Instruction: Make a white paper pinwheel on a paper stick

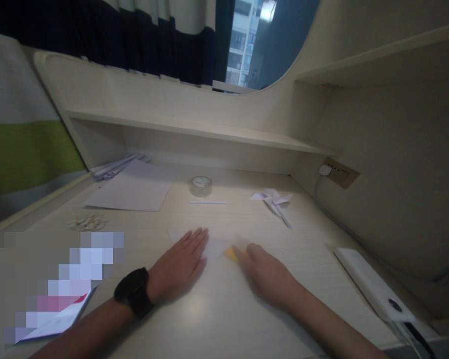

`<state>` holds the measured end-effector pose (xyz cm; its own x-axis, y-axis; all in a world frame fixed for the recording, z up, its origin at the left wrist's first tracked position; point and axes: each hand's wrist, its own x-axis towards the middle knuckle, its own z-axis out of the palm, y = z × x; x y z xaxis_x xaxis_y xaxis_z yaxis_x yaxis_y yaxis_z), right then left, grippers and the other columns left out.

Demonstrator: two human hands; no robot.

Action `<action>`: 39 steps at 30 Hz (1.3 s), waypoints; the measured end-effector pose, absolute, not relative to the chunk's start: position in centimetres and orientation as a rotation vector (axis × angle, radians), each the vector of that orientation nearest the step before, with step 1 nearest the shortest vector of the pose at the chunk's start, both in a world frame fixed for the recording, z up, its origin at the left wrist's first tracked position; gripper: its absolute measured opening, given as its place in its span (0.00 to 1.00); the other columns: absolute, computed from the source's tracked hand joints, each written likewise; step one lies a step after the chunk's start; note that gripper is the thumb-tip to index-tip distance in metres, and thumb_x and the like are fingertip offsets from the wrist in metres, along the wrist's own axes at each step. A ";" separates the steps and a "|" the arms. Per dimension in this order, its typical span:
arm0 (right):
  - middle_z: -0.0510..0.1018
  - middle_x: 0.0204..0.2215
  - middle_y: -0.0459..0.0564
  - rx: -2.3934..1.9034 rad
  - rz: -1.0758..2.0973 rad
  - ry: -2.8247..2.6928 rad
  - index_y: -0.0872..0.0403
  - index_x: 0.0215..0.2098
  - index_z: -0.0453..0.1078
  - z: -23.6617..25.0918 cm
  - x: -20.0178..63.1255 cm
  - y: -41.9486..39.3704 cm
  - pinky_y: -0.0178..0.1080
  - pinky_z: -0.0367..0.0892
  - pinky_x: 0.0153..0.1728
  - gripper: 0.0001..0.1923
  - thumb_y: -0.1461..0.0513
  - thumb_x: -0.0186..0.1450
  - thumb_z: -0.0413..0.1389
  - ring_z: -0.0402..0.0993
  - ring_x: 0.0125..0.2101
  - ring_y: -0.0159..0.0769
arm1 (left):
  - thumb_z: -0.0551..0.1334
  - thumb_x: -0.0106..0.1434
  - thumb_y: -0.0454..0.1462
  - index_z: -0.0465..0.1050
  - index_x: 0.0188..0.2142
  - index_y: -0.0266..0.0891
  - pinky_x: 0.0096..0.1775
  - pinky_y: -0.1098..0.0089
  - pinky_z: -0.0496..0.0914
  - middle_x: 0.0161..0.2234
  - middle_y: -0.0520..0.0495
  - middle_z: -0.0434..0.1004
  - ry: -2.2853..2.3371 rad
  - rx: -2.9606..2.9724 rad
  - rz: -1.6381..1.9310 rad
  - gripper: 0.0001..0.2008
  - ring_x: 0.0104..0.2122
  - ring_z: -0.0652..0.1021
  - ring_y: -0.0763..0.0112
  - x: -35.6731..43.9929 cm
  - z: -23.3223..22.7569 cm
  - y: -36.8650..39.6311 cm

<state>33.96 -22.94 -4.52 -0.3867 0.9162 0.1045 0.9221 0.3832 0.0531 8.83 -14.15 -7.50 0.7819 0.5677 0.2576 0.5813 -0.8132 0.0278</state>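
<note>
My left hand (181, 262) lies flat, fingers together, pressing on a folded white paper (215, 245) at the middle of the pale desk (217, 309). A black watch (133, 292) sits on that wrist. My right hand (264, 271) rests on the paper's right end, and something yellow (231, 253) shows at its fingertips. Whether the right fingers pinch the paper is blurred.
Behind the hands lie a white stick (208, 202), a tape roll (201, 186), a white paper pinwheel (274, 200), a paper sheet (131, 192) and small pale pieces (87, 223). A white power bank (374, 286) with a cable lies right. A booklet (56, 321) sits near left.
</note>
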 end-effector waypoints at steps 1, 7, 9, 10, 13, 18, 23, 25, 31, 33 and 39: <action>0.69 0.39 0.54 -1.721 -0.170 -2.555 0.53 0.61 0.54 -4.5 34.0 -23.0 0.36 0.58 0.33 0.28 0.69 0.63 0.48 0.63 0.34 0.37 | 0.43 0.70 0.43 0.49 0.64 0.31 0.63 0.58 0.51 0.65 0.37 0.51 -0.941 -2.918 -0.402 0.27 0.64 0.53 0.60 8.8 -7.6 -14.1; 0.69 0.38 0.54 -1.767 -0.184 -2.517 0.54 0.59 0.55 -4.9 34.2 -22.9 0.34 0.57 0.30 0.24 0.68 0.65 0.46 0.63 0.31 0.34 | 0.43 0.70 0.43 0.49 0.65 0.32 0.62 0.57 0.51 0.65 0.38 0.51 -0.940 -2.924 -0.415 0.27 0.64 0.53 0.60 8.7 -7.8 -14.1; 0.68 0.37 0.53 -1.783 -0.160 -2.508 0.53 0.60 0.55 -4.9 34.2 -22.9 0.34 0.56 0.29 0.23 0.67 0.66 0.46 0.62 0.30 0.34 | 0.43 0.70 0.43 0.49 0.65 0.32 0.62 0.57 0.52 0.65 0.38 0.51 -0.938 -2.928 -0.415 0.27 0.64 0.53 0.60 8.7 -7.7 -14.1; 0.68 0.37 0.53 -1.792 -0.146 -2.505 0.53 0.60 0.55 -4.8 34.2 -22.9 0.34 0.56 0.29 0.23 0.67 0.66 0.46 0.62 0.30 0.34 | 0.43 0.70 0.43 0.49 0.65 0.32 0.62 0.57 0.52 0.65 0.38 0.51 -0.936 -2.930 -0.422 0.27 0.64 0.53 0.60 8.7 -7.7 -14.1; 0.66 0.38 0.53 -1.805 -0.096 -2.509 0.52 0.60 0.55 -4.5 34.2 -23.0 0.35 0.57 0.31 0.24 0.67 0.66 0.46 0.61 0.31 0.34 | 0.43 0.70 0.43 0.49 0.65 0.35 0.62 0.56 0.52 0.65 0.39 0.52 -0.927 -2.943 -0.453 0.26 0.64 0.54 0.59 8.8 -7.6 -14.1; 0.66 0.37 0.53 -1.809 -0.072 -2.516 0.52 0.61 0.55 -4.1 34.5 -23.1 0.36 0.58 0.32 0.24 0.65 0.67 0.46 0.61 0.33 0.36 | 0.45 0.70 0.40 0.51 0.65 0.45 0.61 0.53 0.54 0.65 0.42 0.51 -0.887 -2.963 -0.437 0.24 0.64 0.55 0.58 8.8 -7.4 -14.0; 0.66 0.37 0.54 -1.827 -0.098 -2.504 0.53 0.61 0.57 -4.3 35.1 -23.2 0.37 0.58 0.33 0.23 0.64 0.67 0.45 0.61 0.34 0.38 | 0.43 0.71 0.40 0.49 0.65 0.46 0.61 0.52 0.53 0.66 0.48 0.50 -0.851 -3.002 -0.424 0.24 0.64 0.53 0.57 8.8 -7.1 -13.9; 0.66 0.37 0.54 -1.831 -0.096 -2.500 0.53 0.61 0.57 -4.3 35.3 -23.2 0.37 0.59 0.33 0.23 0.64 0.68 0.45 0.60 0.34 0.38 | 0.43 0.71 0.40 0.48 0.65 0.46 0.61 0.52 0.53 0.65 0.51 0.52 -0.846 -3.019 -0.403 0.24 0.64 0.52 0.57 8.7 -7.0 -13.9; 0.66 0.36 0.54 -1.857 -0.111 -2.455 0.54 0.62 0.56 -4.6 36.8 -23.3 0.37 0.60 0.35 0.24 0.65 0.68 0.46 0.61 0.35 0.38 | 0.44 0.71 0.41 0.48 0.65 0.46 0.61 0.52 0.53 0.65 0.52 0.54 -0.851 -3.029 -0.425 0.24 0.64 0.53 0.57 8.7 -7.0 -13.9; 0.66 0.37 0.55 -1.867 -0.113 -2.443 0.54 0.62 0.56 -4.6 37.5 -23.3 0.37 0.61 0.35 0.23 0.65 0.68 0.45 0.62 0.35 0.38 | 0.44 0.71 0.41 0.49 0.65 0.46 0.62 0.52 0.53 0.64 0.52 0.54 -0.858 -3.028 -0.411 0.24 0.64 0.53 0.57 8.7 -6.9 -14.0; 0.67 0.37 0.56 -1.914 -0.182 -2.358 0.54 0.61 0.57 -5.3 39.5 -23.1 0.38 0.62 0.37 0.24 0.66 0.67 0.46 0.63 0.36 0.39 | 0.44 0.71 0.41 0.51 0.65 0.47 0.61 0.55 0.54 0.64 0.52 0.56 -0.891 -3.025 -0.443 0.24 0.64 0.55 0.59 8.7 -6.3 -14.3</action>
